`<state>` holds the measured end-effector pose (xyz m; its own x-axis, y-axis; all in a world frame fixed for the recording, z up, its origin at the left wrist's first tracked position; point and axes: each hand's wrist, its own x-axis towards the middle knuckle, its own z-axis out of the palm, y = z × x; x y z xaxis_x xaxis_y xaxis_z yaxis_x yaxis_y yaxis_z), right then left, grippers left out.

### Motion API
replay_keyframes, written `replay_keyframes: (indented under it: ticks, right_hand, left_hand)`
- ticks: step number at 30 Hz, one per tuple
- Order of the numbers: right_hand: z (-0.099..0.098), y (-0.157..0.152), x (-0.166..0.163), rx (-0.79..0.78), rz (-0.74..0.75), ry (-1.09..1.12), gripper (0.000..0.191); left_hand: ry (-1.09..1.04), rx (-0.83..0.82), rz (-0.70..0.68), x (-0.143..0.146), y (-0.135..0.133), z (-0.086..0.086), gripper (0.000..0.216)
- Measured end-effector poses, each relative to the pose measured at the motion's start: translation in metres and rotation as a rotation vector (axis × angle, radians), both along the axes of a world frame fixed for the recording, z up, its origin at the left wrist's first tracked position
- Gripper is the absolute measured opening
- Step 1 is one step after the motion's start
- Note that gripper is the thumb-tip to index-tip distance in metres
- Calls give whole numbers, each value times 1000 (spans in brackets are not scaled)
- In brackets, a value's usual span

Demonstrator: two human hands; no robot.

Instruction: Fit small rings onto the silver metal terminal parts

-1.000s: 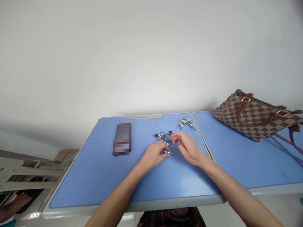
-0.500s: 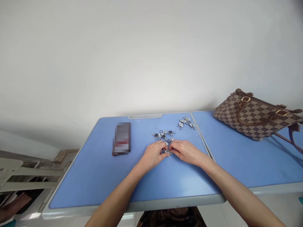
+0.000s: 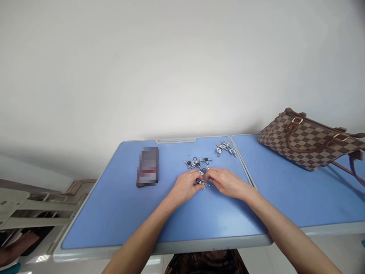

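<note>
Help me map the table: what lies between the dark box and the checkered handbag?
In the head view: scattered small metal parts, the left hand and right hand pinching one piece, and a second metal cluster.

Both bare forearms lay stretched forward, angling inward; the left hand [image 3: 186, 187] and right hand [image 3: 229, 183] met fingertip to fingertip, palms down, fingers curled in a pinching grip
</note>
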<state>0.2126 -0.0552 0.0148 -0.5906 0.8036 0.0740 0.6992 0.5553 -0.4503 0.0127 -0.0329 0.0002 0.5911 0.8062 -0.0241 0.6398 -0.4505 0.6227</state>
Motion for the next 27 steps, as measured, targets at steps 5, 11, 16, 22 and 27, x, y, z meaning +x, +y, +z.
replay_keyframes:
  ticks: [5,11,16,22,27]
  right_hand:
    - [-6,1,-2,22,29,-8,15]
    - [-14,1,-5,29,6,-133,23]
    - [-10,1,-4,-28,14,-26,22]
    - [13,-7,3,-166,-109,272,17]
    - [6,-3,1,-300,-168,496,27]
  left_hand:
    - [-6,-10,-2,1,0,0,3]
    - [1,-23,0,2,0,3,2]
    - [13,-24,11,1,-1,3,3]
    - [6,17,3,0,-1,-1,6]
    - [-3,14,4,-1,-1,-3,7]
